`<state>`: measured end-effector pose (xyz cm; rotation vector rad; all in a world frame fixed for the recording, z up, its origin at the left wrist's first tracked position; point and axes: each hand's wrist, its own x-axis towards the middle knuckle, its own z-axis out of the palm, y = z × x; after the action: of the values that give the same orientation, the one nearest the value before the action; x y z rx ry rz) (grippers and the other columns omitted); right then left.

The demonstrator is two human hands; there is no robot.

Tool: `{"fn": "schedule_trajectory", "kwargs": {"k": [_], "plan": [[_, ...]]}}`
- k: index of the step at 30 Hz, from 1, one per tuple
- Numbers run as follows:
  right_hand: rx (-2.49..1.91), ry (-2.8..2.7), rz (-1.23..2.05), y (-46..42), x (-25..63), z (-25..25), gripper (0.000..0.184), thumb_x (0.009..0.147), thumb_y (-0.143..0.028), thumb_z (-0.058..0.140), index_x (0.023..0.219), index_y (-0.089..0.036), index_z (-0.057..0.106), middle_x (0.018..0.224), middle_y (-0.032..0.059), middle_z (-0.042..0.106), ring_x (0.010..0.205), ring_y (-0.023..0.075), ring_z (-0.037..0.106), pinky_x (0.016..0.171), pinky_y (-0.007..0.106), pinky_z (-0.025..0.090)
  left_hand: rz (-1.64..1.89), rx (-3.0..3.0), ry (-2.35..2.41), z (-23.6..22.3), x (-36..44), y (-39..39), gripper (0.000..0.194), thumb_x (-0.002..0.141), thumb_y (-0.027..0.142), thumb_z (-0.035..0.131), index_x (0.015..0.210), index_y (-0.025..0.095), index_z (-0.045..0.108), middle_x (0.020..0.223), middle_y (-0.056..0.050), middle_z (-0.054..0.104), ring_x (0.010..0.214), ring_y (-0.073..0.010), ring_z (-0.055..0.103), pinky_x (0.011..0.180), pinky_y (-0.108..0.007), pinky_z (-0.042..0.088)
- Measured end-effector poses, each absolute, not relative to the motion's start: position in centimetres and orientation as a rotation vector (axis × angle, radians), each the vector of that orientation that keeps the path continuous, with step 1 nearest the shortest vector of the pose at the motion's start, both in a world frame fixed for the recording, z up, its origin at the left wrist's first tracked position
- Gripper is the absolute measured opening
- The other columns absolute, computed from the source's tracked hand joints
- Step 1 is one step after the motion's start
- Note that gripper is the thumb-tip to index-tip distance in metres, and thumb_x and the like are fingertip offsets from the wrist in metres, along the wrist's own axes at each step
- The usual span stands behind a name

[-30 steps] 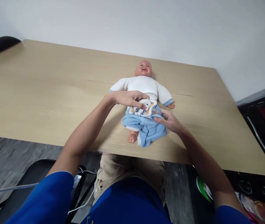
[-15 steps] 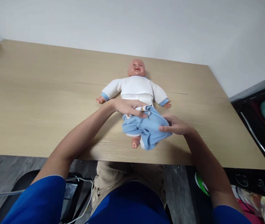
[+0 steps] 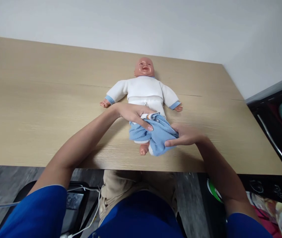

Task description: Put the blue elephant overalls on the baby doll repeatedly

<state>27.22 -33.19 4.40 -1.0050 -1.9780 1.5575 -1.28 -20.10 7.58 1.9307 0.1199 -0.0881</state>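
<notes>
Grip of the left hand [image 3: 136, 113] is closed on the upper edge of the blue pants [image 3: 159, 132], thumb over the front, other fingertips partly hidden. Grip of the right hand [image 3: 187, 134] is clamped on their side. These pants cover the lower part of the doll [image 3: 144, 87], lying on its back on the counter [image 3: 56, 99]; one foot [image 3: 144, 148] shows. If the right hand pulls too strongly, the cloth may twist or slip away. Compared with one second ago, the animal face on the pants is folded out of sight.
</notes>
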Motion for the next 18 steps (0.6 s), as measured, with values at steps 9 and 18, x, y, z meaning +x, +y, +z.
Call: {"fn": "schedule_trajectory", "kwargs": {"k": [9,18], "plan": [[-1.023,-1.652,1.525,-32.8,27.3,2.1,0.053,0.104,-0.073,0.087,0.131,-0.028,0.088,0.111,0.0045,0.085,0.103,0.0263,0.079,0.094,0.039,0.069,-0.122,1.89,0.01,7.1,-0.6,-20.3,0.043,0.102,0.05,0.095,0.111,0.009,0.085,0.106,-0.006,0.09,0.108,-0.0261,0.08,0.107,-0.037,0.067],[-1.101,-1.66,1.491,-33.0,26.9,3.4,0.054,0.103,-0.076,0.086,0.121,-0.026,0.087,0.105,0.004,0.084,0.093,0.0242,0.075,0.083,0.037,0.067,-0.055,1.855,0.129,7.0,-0.6,-20.3,0.032,0.099,0.054,0.093,0.11,0.024,0.092,0.12,-0.006,0.094,0.118,-0.031,0.087,0.112,-0.041,0.071]]}}
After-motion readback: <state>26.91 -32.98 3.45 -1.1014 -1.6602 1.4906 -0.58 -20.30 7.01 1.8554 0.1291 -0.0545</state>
